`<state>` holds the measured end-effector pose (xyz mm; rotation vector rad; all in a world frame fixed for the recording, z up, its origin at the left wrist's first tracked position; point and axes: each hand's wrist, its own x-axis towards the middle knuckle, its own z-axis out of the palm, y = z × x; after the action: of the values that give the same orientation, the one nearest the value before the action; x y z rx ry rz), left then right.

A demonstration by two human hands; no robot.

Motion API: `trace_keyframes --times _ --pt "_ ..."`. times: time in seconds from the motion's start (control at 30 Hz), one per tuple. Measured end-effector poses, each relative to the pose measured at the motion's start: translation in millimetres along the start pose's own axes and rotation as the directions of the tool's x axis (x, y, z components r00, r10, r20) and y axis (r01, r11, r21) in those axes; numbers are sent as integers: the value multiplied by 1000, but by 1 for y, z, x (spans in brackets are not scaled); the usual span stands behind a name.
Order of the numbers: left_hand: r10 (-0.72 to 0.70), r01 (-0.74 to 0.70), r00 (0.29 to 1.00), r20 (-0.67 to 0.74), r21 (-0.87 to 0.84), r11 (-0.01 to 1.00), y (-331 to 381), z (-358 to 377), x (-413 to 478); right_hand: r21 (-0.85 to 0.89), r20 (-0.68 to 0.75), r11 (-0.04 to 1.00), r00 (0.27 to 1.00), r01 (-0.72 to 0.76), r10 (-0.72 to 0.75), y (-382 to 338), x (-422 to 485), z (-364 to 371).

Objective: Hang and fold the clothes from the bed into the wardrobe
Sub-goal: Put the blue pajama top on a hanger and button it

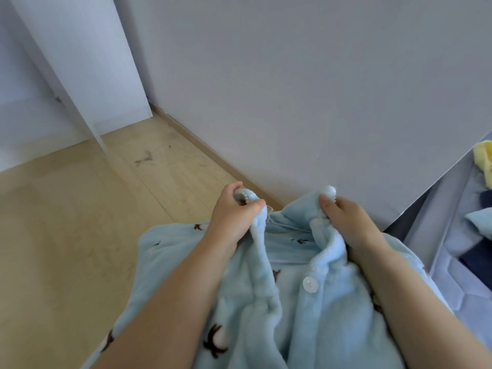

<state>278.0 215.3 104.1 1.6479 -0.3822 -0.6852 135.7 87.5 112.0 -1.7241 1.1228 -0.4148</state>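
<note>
A fluffy light-blue pyjama top [292, 310] with small brown motifs and a white button hangs in front of me over the floor. My left hand [234, 211] grips the left side of its collar, fingers curled round the fabric. My right hand [343, 217] grips the right side of the collar in the same way. The two hands hold the collar apart at about the same height. The white wardrobe [87, 65] stands at the far left, its door edge toward me. The bed [447, 251] lies at the right edge.
On the bed lie a yellow cloth [484, 161], a light-blue garment [479, 222] and a dark-blue one [479, 259]. A pale wall [292, 89] runs straight ahead with a wooden skirting board. Light wood floor [80, 222] spreads to the left.
</note>
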Motion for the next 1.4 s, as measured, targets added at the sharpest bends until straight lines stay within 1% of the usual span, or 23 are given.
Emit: trace_keyframes --times 0.03,0.07,0.1,0.13,0.17,0.23,0.33,0.43,0.5,0.57,0.6,0.63,0.67,0.73,0.8,0.87,0.9,0.97,1.07,1.17,1.27,1.33,1.4 --pt "-16 16 1000 -10 5 1000 0 -2 0 113 60 993 998 -21 14 0 -1 -1" --pt "-20 20 999 -26 -3 1000 1 -5 -1 281 164 955 985 -93 48 -1 -4 -1" --pt "-30 29 999 -32 -36 999 2 -7 -1 424 286 886 956 -189 67 -2 -5 -2" --pt "-47 44 998 -31 -90 995 5 -8 -2 503 387 821 920 -268 63 -2 -6 -4" --pt "-66 63 998 -13 -142 988 6 -7 -2 530 453 787 890 -314 50 -3 -7 -6" --pt "-77 86 996 48 -249 965 10 -6 -5 557 504 754 864 -348 27 -3 -8 -7" --pt "-94 138 988 119 -452 881 12 -8 -6 573 531 726 847 -380 25 -2 -9 -10" --pt "-103 187 978 182 -539 821 13 -14 -7 567 536 728 844 -386 29 0 -9 -13" --pt "-94 186 975 200 -517 835 13 -15 -8 574 548 726 837 -379 4 1 -10 -14" --pt "-99 162 981 165 -431 888 12 -11 -9 584 552 719 834 -376 -12 0 -11 -14" --pt "-85 121 989 120 -333 935 11 -10 -9 581 554 720 833 -379 -9 0 -11 -13" --pt "-55 67 996 73 -180 981 9 -9 -8 571 557 726 830 -384 1 -1 -11 -11" --pt "-19 18 999 44 18 1000 7 -9 -8 550 561 739 828 -388 17 -1 -11 -10" --pt "10 -35 997 70 365 930 4 -12 -11 497 577 768 815 -402 53 0 -11 -9" --pt "-31 -61 987 155 555 829 0 -15 -14 456 607 783 791 -423 74 1 -12 -8" --pt "-93 -84 970 224 669 739 -3 -15 -16 409 622 802 776 -435 104 0 -12 -8" --pt "-102 -98 964 245 687 720 -3 -15 -17 380 616 820 778 -429 122 0 -13 -7" --pt "-91 -89 966 242 644 760 -2 -16 -16 279 581 892 802 -356 138 0 -13 -4" --pt "-79 -24 976 202 464 886 -2 -19 -13 -18 492 996 867 -83 81 -4 -18 4" --pt "-104 49 978 183 280 959 -2 -22 -10 -264 447 953 894 151 -18 -9 -24 14" --pt "-113 94 983 147 129 987 0 -26 -9 -442 406 868 913 223 -28 -9 -25 21" --pt "-104 82 986 133 166 983 1 -28 -9 -507 417 823 909 257 -26 -8 -25 21" --pt "-93 30 986 140 395 918 0 -28 -11 -512 455 817 891 266 -4 -9 -26 19"
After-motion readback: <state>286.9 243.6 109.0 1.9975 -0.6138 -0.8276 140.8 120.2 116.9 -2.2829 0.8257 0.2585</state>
